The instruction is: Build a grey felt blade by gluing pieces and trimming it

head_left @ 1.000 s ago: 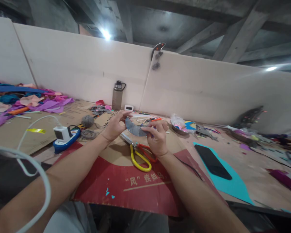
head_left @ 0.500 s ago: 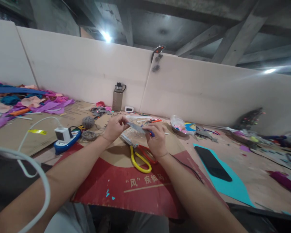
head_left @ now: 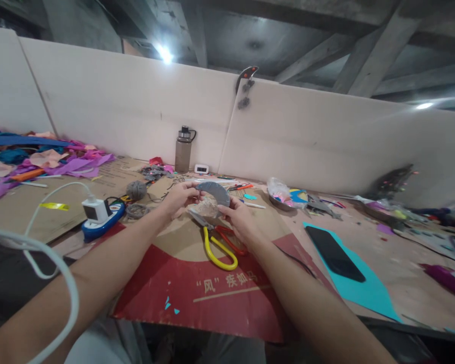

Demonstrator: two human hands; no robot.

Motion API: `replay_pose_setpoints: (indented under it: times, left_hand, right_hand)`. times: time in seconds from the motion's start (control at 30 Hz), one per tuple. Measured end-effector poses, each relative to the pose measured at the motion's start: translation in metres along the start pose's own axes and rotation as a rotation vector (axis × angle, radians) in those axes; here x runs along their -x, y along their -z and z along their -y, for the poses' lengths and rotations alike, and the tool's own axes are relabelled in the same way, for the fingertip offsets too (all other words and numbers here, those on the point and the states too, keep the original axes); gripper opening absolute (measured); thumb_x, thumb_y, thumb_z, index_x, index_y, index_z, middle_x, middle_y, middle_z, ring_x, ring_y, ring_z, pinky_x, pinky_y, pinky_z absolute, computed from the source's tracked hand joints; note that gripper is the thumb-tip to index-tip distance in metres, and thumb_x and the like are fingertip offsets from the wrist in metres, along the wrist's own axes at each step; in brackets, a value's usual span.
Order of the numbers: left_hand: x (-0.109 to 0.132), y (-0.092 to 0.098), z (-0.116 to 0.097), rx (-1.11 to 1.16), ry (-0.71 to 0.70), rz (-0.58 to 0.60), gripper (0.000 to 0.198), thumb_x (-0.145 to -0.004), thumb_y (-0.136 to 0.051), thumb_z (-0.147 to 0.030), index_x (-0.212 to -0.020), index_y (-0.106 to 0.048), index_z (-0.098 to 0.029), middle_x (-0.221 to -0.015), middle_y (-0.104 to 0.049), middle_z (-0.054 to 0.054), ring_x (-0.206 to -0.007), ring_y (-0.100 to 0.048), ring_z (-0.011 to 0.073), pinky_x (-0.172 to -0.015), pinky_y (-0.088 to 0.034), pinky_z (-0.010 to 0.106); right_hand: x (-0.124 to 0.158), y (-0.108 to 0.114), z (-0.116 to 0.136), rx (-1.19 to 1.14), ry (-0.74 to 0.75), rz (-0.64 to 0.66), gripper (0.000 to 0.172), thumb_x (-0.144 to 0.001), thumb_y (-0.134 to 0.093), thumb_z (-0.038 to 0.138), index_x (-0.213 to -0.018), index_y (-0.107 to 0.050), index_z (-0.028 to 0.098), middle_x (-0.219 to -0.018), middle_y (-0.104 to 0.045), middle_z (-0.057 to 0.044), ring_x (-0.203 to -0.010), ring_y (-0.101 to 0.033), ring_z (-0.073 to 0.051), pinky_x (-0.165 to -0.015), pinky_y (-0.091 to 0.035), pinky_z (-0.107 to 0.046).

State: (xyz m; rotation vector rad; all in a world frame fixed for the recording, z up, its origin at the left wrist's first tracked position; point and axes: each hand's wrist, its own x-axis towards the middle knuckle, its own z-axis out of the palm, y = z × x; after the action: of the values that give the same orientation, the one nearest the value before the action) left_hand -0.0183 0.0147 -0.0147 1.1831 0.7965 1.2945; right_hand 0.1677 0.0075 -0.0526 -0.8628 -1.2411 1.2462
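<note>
A grey crescent-shaped piece point(head_left: 217, 192) is held up between both hands above the cardboard. My left hand point(head_left: 184, 198) pinches its left tip, and my right hand point(head_left: 237, 215) grips its lower right end. Just below the hands lie scissors point(head_left: 220, 255) with one yellow and one red handle, their blades pointing up and left. Behind the crescent a pale, crumbly-looking patch point(head_left: 203, 206) shows, its nature unclear.
Red and brown cardboard point(head_left: 197, 318) lies in front. A black phone point(head_left: 333, 253) rests on turquoise sheet at right. Left are a power strip point(head_left: 106, 225) with a white plug and grey yarn point(head_left: 136, 190). A bottle point(head_left: 183, 151) stands at the back wall.
The grey piece has turned from nearly edge-on to show its broad curved face. The blue item at my right hand no longer shows, and that hand has shifted slightly.
</note>
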Motion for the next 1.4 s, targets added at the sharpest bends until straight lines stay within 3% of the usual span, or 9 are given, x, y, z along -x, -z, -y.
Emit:
replay_pose_setpoints:
  times: [0.27, 0.43, 0.5, 0.6, 0.7, 0.83, 0.93, 1.17, 1.4]
  left_hand:
    - [0.001, -0.009, 0.007, 0.136, 0.057, 0.09, 0.039, -0.058, -0.078, -0.013, -0.094, -0.065, -0.017, -0.088, -0.066, 0.004, -0.07, -0.061, 0.0091, -0.058, -0.046, 0.019]
    - [-0.004, -0.008, 0.019, 0.239, 0.097, 0.014, 0.023, -0.061, -0.079, -0.016, -0.073, -0.059, -0.014, -0.071, -0.064, 0.001, -0.067, -0.063, 0.0104, -0.061, -0.049, 0.021]
    - [-0.004, -0.009, 0.021, 0.252, 0.083, 0.018, 0.023, -0.06, -0.079, -0.018, -0.072, -0.059, -0.014, -0.073, -0.066, 0.002, -0.069, -0.063, 0.0115, -0.063, -0.049, 0.023]
    - [-0.002, -0.015, 0.022, 0.15, 0.062, 0.068, 0.03, -0.059, -0.08, -0.022, -0.083, -0.066, -0.013, -0.084, -0.069, 0.006, -0.071, -0.063, 0.0134, -0.062, -0.049, 0.024]
    - [-0.001, -0.018, 0.025, -0.012, 0.03, 0.026, 0.032, -0.058, -0.081, -0.028, -0.081, -0.068, -0.01, -0.078, -0.069, 0.007, -0.058, -0.058, 0.0103, -0.056, -0.046, 0.023]
    - [-0.002, -0.017, 0.029, -0.12, -0.011, 0.009, 0.03, -0.061, -0.079, -0.032, -0.079, -0.068, -0.01, -0.068, -0.066, 0.003, -0.049, -0.052, 0.0076, -0.051, -0.044, 0.022]
    - [-0.001, -0.017, 0.029, -0.15, -0.007, -0.016, 0.03, -0.06, -0.078, -0.031, -0.081, -0.068, -0.011, -0.071, -0.067, 0.004, -0.05, -0.053, 0.0082, -0.051, -0.044, 0.023]
    - [0.001, -0.019, 0.023, -0.205, -0.024, -0.03, 0.027, -0.062, -0.076, -0.031, -0.078, -0.067, -0.011, -0.066, -0.065, 0.004, -0.049, -0.052, 0.0092, -0.05, -0.043, 0.023]
    - [0.009, -0.027, 0.019, -0.433, -0.062, -0.019, 0.024, -0.066, -0.07, -0.031, -0.08, -0.069, -0.012, -0.069, -0.068, 0.005, -0.052, -0.055, 0.0124, -0.052, -0.044, 0.025]
  right_hand:
    - [0.001, -0.005, 0.0, 0.005, 0.022, 0.006, 0.036, -0.056, -0.074, 0.027, -0.088, -0.059, 0.019, -0.074, -0.06, 0.005, -0.057, -0.045, -0.007, -0.052, -0.034, -0.022]
    - [0.003, -0.011, 0.001, -0.009, 0.014, 0.035, 0.038, -0.057, -0.075, 0.028, -0.089, -0.058, 0.019, -0.075, -0.061, 0.004, -0.059, -0.048, -0.007, -0.053, -0.036, -0.021]
    - [0.003, -0.013, 0.001, -0.013, 0.018, 0.029, 0.037, -0.057, -0.075, 0.029, -0.088, -0.058, 0.019, -0.076, -0.061, 0.003, -0.06, -0.049, -0.008, -0.055, -0.037, -0.021]
    - [0.003, -0.014, 0.0, 0.014, 0.015, 0.046, 0.038, -0.058, -0.075, 0.03, -0.088, -0.055, 0.019, -0.072, -0.061, 0.003, -0.06, -0.05, -0.009, -0.055, -0.038, -0.022]
    - [0.004, -0.013, 0.0, 0.13, 0.067, 0.006, 0.031, -0.063, -0.071, 0.034, -0.082, -0.051, 0.02, -0.064, -0.056, 0.004, -0.055, -0.048, -0.01, -0.053, -0.039, -0.024]
    - [0.006, -0.005, 0.005, 0.55, 0.293, -0.084, 0.019, -0.078, -0.056, 0.038, -0.074, -0.052, 0.02, -0.064, -0.055, 0.001, -0.058, -0.049, -0.013, -0.058, -0.039, -0.027]
    - [0.006, 0.002, 0.009, 0.839, 0.399, -0.1, 0.021, -0.084, -0.048, 0.034, -0.069, -0.054, 0.02, -0.063, -0.057, -0.001, -0.059, -0.048, -0.014, -0.06, -0.035, -0.028]
    - [0.001, 0.004, 0.013, 0.745, 0.447, -0.17, 0.018, -0.085, -0.047, 0.032, -0.087, -0.059, 0.018, -0.079, -0.064, -0.004, -0.07, -0.056, -0.016, -0.069, -0.043, -0.03]
    - [0.004, 0.0, 0.015, 0.955, 0.499, -0.144, 0.014, -0.082, -0.05, 0.026, -0.073, -0.058, 0.019, -0.068, -0.061, -0.003, -0.064, -0.053, -0.016, -0.066, -0.04, -0.03]
